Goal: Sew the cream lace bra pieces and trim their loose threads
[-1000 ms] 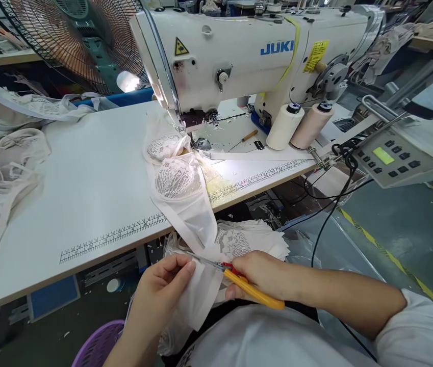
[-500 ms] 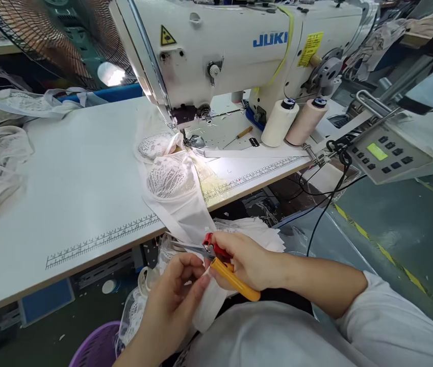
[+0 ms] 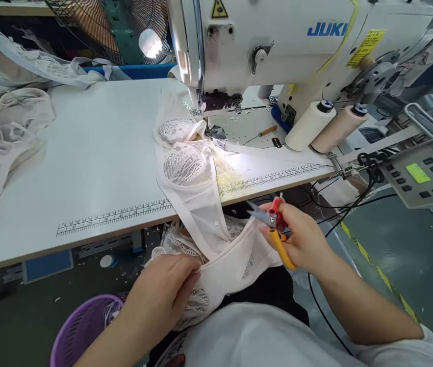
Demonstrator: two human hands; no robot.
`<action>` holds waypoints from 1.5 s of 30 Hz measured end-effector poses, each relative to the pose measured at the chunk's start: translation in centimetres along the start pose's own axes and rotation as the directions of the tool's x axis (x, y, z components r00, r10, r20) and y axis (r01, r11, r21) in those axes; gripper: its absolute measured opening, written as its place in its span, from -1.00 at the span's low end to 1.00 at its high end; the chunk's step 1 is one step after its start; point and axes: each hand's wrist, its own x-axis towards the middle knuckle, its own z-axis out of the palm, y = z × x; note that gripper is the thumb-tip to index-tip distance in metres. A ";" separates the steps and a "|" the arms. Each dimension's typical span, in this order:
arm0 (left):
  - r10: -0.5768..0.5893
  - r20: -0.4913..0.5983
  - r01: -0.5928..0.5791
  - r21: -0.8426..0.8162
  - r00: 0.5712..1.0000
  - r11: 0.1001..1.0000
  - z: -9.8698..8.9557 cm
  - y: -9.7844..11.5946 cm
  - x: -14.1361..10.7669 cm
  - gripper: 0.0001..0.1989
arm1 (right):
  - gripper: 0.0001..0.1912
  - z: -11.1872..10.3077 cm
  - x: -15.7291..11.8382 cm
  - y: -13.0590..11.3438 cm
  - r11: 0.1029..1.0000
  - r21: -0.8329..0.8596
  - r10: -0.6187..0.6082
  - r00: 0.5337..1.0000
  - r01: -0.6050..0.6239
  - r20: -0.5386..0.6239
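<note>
A white lace bra [image 3: 235, 267] lies stretched over the lap, below the table's front edge. My left hand [image 3: 166, 285] pinches its upper edge at the left. My right hand [image 3: 296, 234] is closed around scissors [image 3: 275, 221] with red and orange handles, the blades pointing up and left beside the bra's right part. Whether the right fingers also hold the fabric is hard to tell. Another white lace bra [image 3: 187, 163] lies on the table, one end under the needle of the sewing machine [image 3: 277, 46] and the other hanging over the front edge.
White garments [image 3: 5, 137] are piled at the table's left [image 3: 86, 153]. Two thread cones [image 3: 310, 125], a wooden-handled awl [image 3: 268, 131] and a control panel [image 3: 423, 176] are at the right. A purple basket [image 3: 82, 323] stands on the floor at the lower left.
My hands have moved apart, the right one rightward with the scissors. The bra on the lap is now spread out between them. The camera view has shifted.
</note>
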 end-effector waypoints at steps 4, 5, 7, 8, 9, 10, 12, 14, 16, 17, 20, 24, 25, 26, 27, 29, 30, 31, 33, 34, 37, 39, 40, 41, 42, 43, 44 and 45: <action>0.134 0.011 -0.134 -0.005 0.991 0.991 -0.1 1.4 0.9 -0.81 | -0.81 2.1 0.1 -2.2 0.980 0.178 -0.148 0.932 0.092 0.332; 0.176 0.011 -0.176 0.008 0.984 0.984 -0.2 1.7 1.1 -0.80 | -0.81 2.8 0.2 -2.7 0.974 0.196 -0.187 0.899 0.116 0.397; 0.232 0.027 -0.233 0.042 0.972 0.972 -0.3 1.9 1.3 -0.78 | -0.78 3.9 0.3 -3.2 0.968 0.208 -0.225 0.856 0.141 0.465; 0.242 0.048 -0.244 0.064 0.969 0.968 -0.3 1.9 1.3 -0.77 | -0.77 4.3 0.3 -3.2 0.967 0.215 -0.224 0.849 0.134 0.478; 0.243 0.067 -0.248 0.087 0.968 0.965 -0.3 1.6 1.1 -0.76 | -0.76 4.5 0.3 -3.1 0.967 0.228 -0.213 0.845 0.111 0.491; 0.243 0.087 -0.252 0.110 0.966 0.962 -0.4 1.3 0.9 -0.75 | -0.77 4.6 0.3 -3.0 0.966 0.247 -0.194 0.840 0.075 0.506; 0.232 0.107 -0.247 0.156 0.967 0.956 -0.4 0.2 0.0 -0.73 | -0.79 4.3 0.3 -2.6 0.959 0.284 -0.150 0.825 -0.013 0.544; 0.205 0.085 -0.218 0.187 0.975 0.958 -0.5 -1.1 -1.2 -0.68 | -0.81 3.9 0.3 -2.2 0.950 0.298 -0.106 0.808 -0.089 0.580; 0.160 0.047 -0.166 0.175 0.986 0.970 -0.8 -2.3 -2.3 -0.65 | -0.81 3.7 0.3 -1.8 0.945 0.297 -0.077 0.795 -0.134 0.602; 0.131 0.016 -0.132 0.153 0.991 0.979 -0.9 -2.8 -2.8 -0.67 | -0.81 3.6 0.2 -1.7 0.945 0.294 -0.066 0.794 -0.145 0.604; -0.001 -0.089 0.004 0.031 0.996 0.999 -1.5 -3.4 -3.7 -0.73 | -0.81 3.7 -0.2 -1.2 0.939 0.297 -0.042 0.797 -0.175 0.603; -0.191 -0.128 0.168 -0.165 0.973 0.972 -2.6 -2.7 -3.4 -0.79 | -0.80 3.6 -1.0 -1.0 0.911 0.352 -0.044 0.798 -0.216 0.602; -0.220 -0.114 0.192 -0.216 0.969 0.957 -2.8 -2.4 -3.2 -0.82 | -0.81 3.5 -1.3 -1.1 0.900 0.369 -0.043 0.795 -0.233 0.605; -0.248 -0.102 0.213 -0.270 0.963 0.939 -3.0 -1.9 -2.9 -0.84 | -0.82 3.4 -1.5 -1.2 0.887 0.385 -0.041 0.788 -0.254 0.614; -0.273 -0.096 0.228 -0.326 0.957 0.917 -3.2 -1.5 -2.6 -0.87 | -0.84 3.2 -1.8 -1.3 0.877 0.396 -0.041 0.779 -0.272 0.625; -0.331 -0.122 0.251 -0.430 0.936 0.867 -3.1 -0.5 -2.0 -0.91 | -0.85 2.9 -2.2 -1.5 0.868 0.401 -0.049 0.755 -0.292 0.654; -0.357 -0.142 0.251 -0.481 0.923 0.840 -2.9 -0.1 -1.7 -0.91 | -0.84 2.8 -2.4 -1.5 0.871 0.393 -0.054 0.739 -0.294 0.672; -0.369 -0.158 0.237 -0.528 0.916 0.815 -2.6 0.4 -1.4 -0.89 | -0.83 2.6 -2.5 -1.5 0.878 0.381 -0.061 0.722 -0.289 0.689; -0.340 -0.206 0.156 -0.600 0.918 0.785 -1.6 1.2 -0.7 -0.79 | -0.83 2.1 -2.4 -1.5 0.899 0.351 -0.062 0.714 -0.264 0.697; -0.303 -0.239 0.097 -0.617 0.922 0.781 -1.1 1.6 -0.3 -0.73 | -0.83 1.9 -2.3 -1.5 0.907 0.342 -0.055 0.737 -0.245 0.674; -0.158 -0.342 -0.077 -0.582 0.926 0.810 0.4 2.5 0.9 -0.56 | -0.82 1.3 -1.6 -1.7 0.907 0.368 -0.012 0.861 -0.204 0.508; -0.080 -0.385 -0.149 -0.529 0.919 0.835 1.0 3.1 1.8 -0.49 | -0.81 1.1 -0.9 -1.8 0.883 0.434 0.004 0.926 -0.181 0.378; -0.051 -0.396 -0.172 -0.506 0.917 0.845 1.2 3.3 2.2 -0.47 | -0.81 1.1 -0.6 -1.9 0.867 0.471 0.001 0.945 -0.164 0.327; -0.028 -0.399 -0.186 -0.488 0.917 0.853 1.4 3.5 2.5 -0.46 | -0.81 1.2 -0.3 -2.0 0.852 0.504 -0.009 0.958 -0.143 0.288; -0.017 -0.397 -0.189 -0.473 0.918 0.861 1.6 3.7 2.8 -0.46 | -0.82 1.4 0.0 -2.1 0.840 0.529 -0.022 0.967 -0.121 0.255; -0.016 -0.393 -0.182 -0.460 0.919 0.869 1.7 3.8 3.0 -0.46 | -0.82 1.5 0.3 -2.3 0.832 0.546 -0.034 0.972 -0.101 0.231; -0.017 -0.395 -0.178 -0.451 0.918 0.874 1.8 3.9 3.2 -0.46 | -0.82 1.7 0.6 -2.5 0.824 0.561 -0.046 0.975 -0.085 0.216; -0.020 -0.398 -0.177 -0.451 0.917 0.875 1.9 4.0 3.3 -0.47 | -0.83 1.9 0.8 -2.6 0.815 0.574 -0.053 0.977 -0.076 0.204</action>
